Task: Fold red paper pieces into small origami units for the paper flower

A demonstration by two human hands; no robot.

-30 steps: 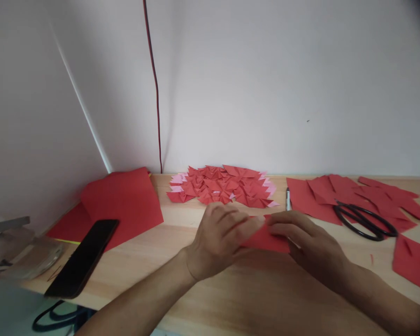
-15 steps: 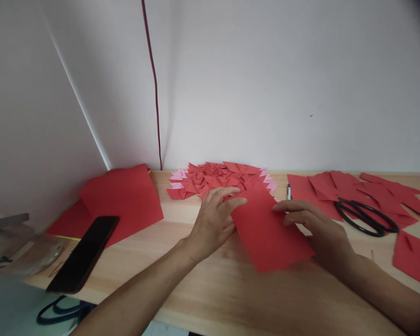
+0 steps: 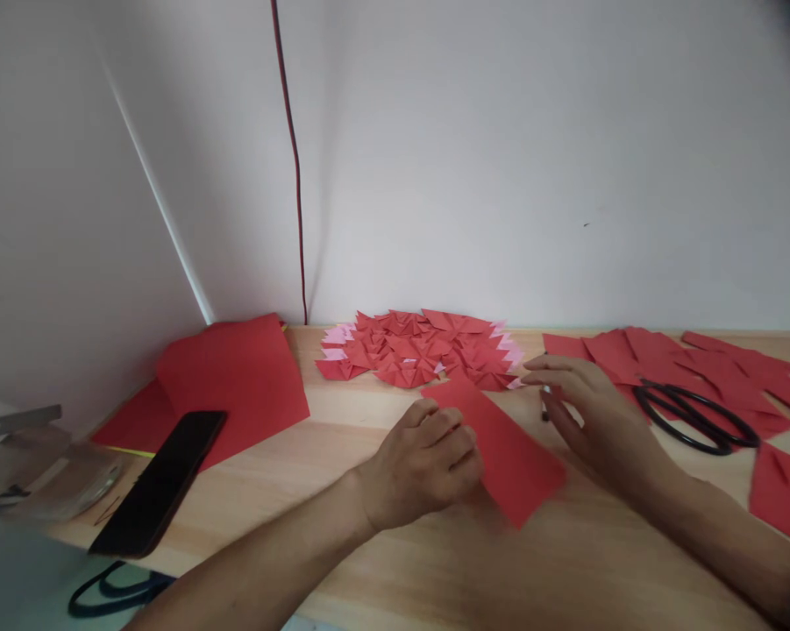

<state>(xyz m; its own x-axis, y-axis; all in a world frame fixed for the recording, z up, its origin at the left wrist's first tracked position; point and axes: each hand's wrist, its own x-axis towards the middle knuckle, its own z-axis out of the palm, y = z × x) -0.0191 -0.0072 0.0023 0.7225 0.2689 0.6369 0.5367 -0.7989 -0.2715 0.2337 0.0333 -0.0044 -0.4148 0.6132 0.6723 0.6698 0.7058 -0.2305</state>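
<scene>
A red paper rectangle is tilted over the middle of the wooden table. The fingers of my left hand are curled closed on its left edge. Just right of the paper, my right hand has its fingers apart and holds nothing; a small pen shows by its thumb. Behind both hands lies a pile of folded red and pink paper pieces against the wall.
Large red sheets and a black phone lie at the left, beside a clear plastic container. At the right are cut red papers, black-handled scissors and another red piece. The table edge is near.
My left fingers have closed on the paper. My right hand has let go of it and opened, a little to the right. The paper now looks narrower and sits slightly lower.
</scene>
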